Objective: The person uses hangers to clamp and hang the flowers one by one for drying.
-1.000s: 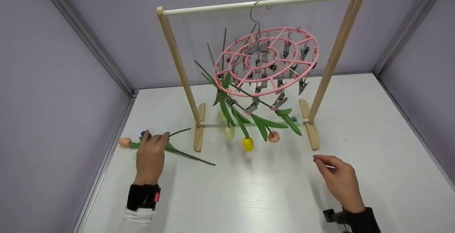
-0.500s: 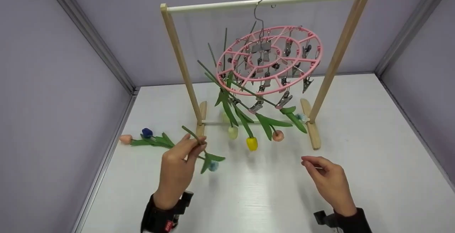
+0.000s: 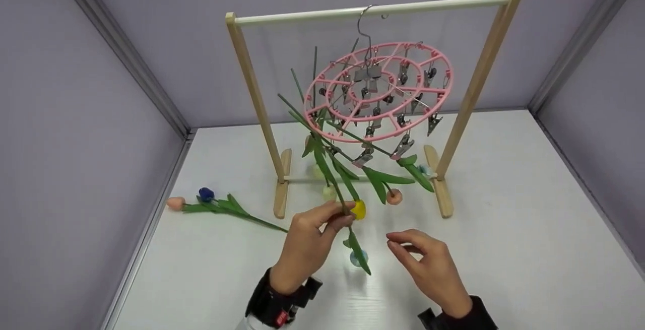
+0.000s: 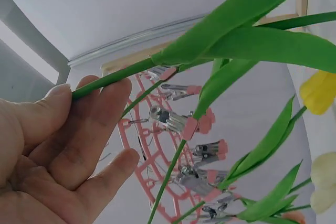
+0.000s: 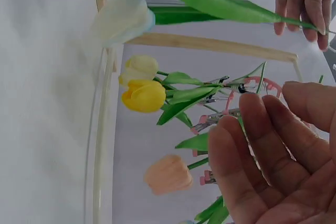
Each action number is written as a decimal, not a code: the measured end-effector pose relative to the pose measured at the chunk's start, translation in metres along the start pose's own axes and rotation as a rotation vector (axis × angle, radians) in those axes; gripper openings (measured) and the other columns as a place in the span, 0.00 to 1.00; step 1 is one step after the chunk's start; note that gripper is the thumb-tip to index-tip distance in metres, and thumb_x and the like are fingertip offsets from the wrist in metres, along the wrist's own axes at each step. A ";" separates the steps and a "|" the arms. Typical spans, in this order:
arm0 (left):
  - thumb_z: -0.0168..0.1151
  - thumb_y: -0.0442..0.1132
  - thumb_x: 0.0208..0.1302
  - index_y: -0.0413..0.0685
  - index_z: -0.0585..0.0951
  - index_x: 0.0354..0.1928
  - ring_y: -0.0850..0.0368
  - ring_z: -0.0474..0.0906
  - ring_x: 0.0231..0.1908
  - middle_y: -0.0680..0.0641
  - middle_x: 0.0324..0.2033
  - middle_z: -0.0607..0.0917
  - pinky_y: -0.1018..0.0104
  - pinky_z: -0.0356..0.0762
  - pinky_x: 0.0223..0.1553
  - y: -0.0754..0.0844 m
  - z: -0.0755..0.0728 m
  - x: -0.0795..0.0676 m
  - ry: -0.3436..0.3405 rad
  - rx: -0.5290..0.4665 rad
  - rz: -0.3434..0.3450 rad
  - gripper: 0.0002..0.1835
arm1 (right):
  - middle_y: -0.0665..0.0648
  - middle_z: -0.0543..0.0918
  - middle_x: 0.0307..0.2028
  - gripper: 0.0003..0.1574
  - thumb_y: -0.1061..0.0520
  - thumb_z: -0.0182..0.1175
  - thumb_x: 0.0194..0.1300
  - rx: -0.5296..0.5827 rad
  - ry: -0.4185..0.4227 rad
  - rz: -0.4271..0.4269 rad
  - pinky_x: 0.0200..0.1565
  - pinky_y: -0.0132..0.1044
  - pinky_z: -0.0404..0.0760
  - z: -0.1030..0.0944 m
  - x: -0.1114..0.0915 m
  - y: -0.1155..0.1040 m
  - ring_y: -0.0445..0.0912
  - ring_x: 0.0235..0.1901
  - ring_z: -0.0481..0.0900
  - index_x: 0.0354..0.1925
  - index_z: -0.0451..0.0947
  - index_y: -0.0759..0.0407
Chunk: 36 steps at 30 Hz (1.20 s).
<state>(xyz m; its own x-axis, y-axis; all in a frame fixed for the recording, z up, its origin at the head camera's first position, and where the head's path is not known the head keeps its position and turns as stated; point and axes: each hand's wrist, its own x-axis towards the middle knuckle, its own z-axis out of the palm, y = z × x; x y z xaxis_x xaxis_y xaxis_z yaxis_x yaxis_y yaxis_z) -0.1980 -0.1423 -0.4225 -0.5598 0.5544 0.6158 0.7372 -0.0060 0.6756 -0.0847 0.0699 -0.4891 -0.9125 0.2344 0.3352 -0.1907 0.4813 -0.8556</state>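
Note:
My left hand (image 3: 310, 237) pinches the green stem of a pale blue-white artificial tulip (image 5: 123, 18) between thumb and fingers. Its bloom points down over the white table in the head view. In the left wrist view, the stem (image 4: 113, 78) runs out from the fingertips toward broad leaves. My right hand (image 3: 428, 264) holds nothing; thumb and fingers are loosely bent, a short way right of that tulip. Behind both hands hangs a round pink clip hanger (image 3: 433, 89). Its metal clips hold several tulips upside down, among them a yellow tulip (image 3: 359, 210) and a peach tulip (image 3: 394, 197).
A wooden rack (image 3: 471, 93) with a white top rod (image 3: 312, 15) carries the hanger. On the table at left lie a peach tulip (image 3: 176, 203) and a dark blue tulip (image 3: 206, 195). Unused clips, such as one metal clip (image 3: 434, 125), dangle at the hanger's right.
My left hand has taken the pale blue tulip from the flowers at left and carried it right, to in front of the hanger. My right hand has moved left, toward it.

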 end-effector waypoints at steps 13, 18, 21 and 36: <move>0.63 0.38 0.68 0.45 0.86 0.48 0.65 0.84 0.39 0.51 0.40 0.88 0.70 0.81 0.39 0.013 0.029 0.005 -0.020 -0.100 0.015 0.10 | 0.49 0.85 0.44 0.18 0.67 0.68 0.61 0.023 0.054 -0.317 0.48 0.33 0.80 0.016 0.006 -0.013 0.44 0.45 0.82 0.49 0.84 0.54; 0.62 0.40 0.70 0.44 0.86 0.48 0.65 0.84 0.38 0.51 0.42 0.88 0.70 0.81 0.40 0.013 0.033 0.008 -0.019 -0.106 0.035 0.11 | 0.51 0.85 0.41 0.20 0.72 0.69 0.57 -0.003 0.112 -0.382 0.45 0.29 0.79 0.015 0.008 -0.011 0.44 0.42 0.83 0.46 0.85 0.56; 0.63 0.41 0.69 0.46 0.87 0.46 0.64 0.84 0.38 0.53 0.42 0.88 0.69 0.81 0.39 0.011 0.034 0.009 -0.015 -0.116 0.025 0.10 | 0.51 0.85 0.41 0.20 0.73 0.69 0.56 -0.017 0.121 -0.384 0.44 0.29 0.78 0.012 0.010 -0.012 0.44 0.41 0.83 0.45 0.85 0.55; 0.65 0.41 0.67 0.46 0.88 0.41 0.64 0.83 0.37 0.55 0.37 0.88 0.69 0.80 0.39 0.009 0.031 0.019 -0.006 -0.101 0.038 0.08 | 0.59 0.87 0.42 0.14 0.69 0.66 0.62 -0.126 0.293 -0.318 0.42 0.24 0.78 -0.084 0.093 -0.024 0.38 0.40 0.82 0.47 0.84 0.65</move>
<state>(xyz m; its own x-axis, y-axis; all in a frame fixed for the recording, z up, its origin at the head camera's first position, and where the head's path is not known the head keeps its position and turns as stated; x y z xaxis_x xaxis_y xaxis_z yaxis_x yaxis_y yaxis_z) -0.1904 -0.1059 -0.4171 -0.5300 0.5568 0.6396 0.7156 -0.1111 0.6897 -0.1348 0.1518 -0.4044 -0.6712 0.2792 0.6867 -0.3829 0.6626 -0.6437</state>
